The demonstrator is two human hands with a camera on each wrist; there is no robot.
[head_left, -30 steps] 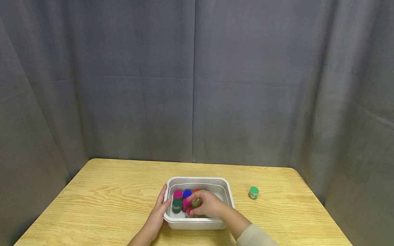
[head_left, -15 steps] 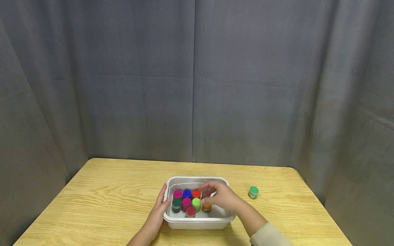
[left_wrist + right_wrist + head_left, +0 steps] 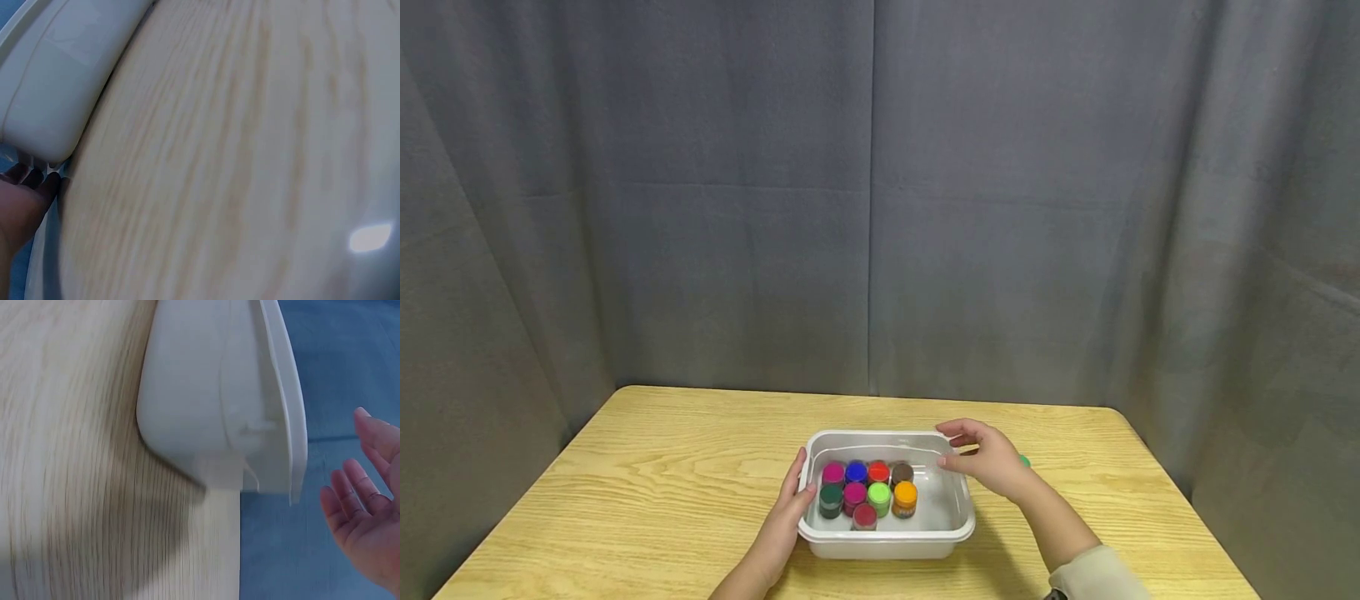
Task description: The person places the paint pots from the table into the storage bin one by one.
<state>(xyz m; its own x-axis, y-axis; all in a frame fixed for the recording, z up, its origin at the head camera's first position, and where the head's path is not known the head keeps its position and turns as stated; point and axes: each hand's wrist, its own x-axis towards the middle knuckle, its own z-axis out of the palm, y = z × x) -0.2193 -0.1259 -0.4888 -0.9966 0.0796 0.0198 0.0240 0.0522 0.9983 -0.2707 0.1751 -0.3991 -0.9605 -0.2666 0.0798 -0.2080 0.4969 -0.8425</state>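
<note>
A white plastic tub point(image 3: 880, 550) stands near the table's front edge. Inside it, small jars sit in close rows: magenta, blue, red and brown lids behind, then dark green, magenta, light green and an orange-lidded jar point(image 3: 906, 500), with a dark red-lidded jar point(image 3: 865, 517) in front. My left hand point(image 3: 782, 521) holds the tub's left side, thumb over the rim and fingers along the outer wall. My right hand point(image 3: 992, 458) hovers by the right rim, fingers loosely spread with nothing between them. In the right wrist view the right hand point(image 3: 369, 494) is apart from the tub.
A green-lidded jar point(image 3: 1025, 461) is on the wooden table point(image 3: 700, 450) right of the tub, mostly hidden behind my right hand. Grey curtains point(image 3: 737, 250) enclose the table at the back and both sides.
My right hand has moved right, from over the dark red-lidded jar, past the orange-lidded jar, to the tub's right rim. The jars in the tub are now uncovered. My left hand has stayed put.
</note>
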